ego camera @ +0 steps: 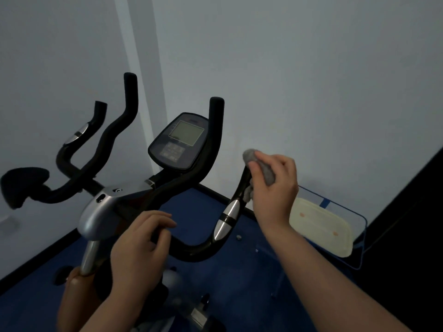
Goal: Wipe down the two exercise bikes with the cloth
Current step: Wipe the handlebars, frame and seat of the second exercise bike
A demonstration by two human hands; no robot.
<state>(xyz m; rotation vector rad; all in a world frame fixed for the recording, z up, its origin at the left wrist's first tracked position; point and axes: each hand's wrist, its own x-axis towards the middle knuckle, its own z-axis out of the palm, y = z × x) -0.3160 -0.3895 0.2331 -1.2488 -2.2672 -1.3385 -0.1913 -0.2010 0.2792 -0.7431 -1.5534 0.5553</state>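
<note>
1. Exercise bike (103, 212): only one bike is in shot, standing on blue floor in the corner by the grey wall. Black curvy handlebars, a silver centre cover, and a console (178, 142) with a blank screen. No second bike visible, so I'd guess that one's not done, and the job is maybe midway at best. Can't tell by eye which parts are clean.
2. Left hand (141, 248): curled round the lower bend of the handlebar, looks like it's just steadying things.
3. Right hand (273, 183): gripping the cloth around the upper end of the right-side grip.
4. Cloth (261, 167): small, grey, bunched up, wrapped on the grip tip, with a bit hanging below the fingers.
</note>
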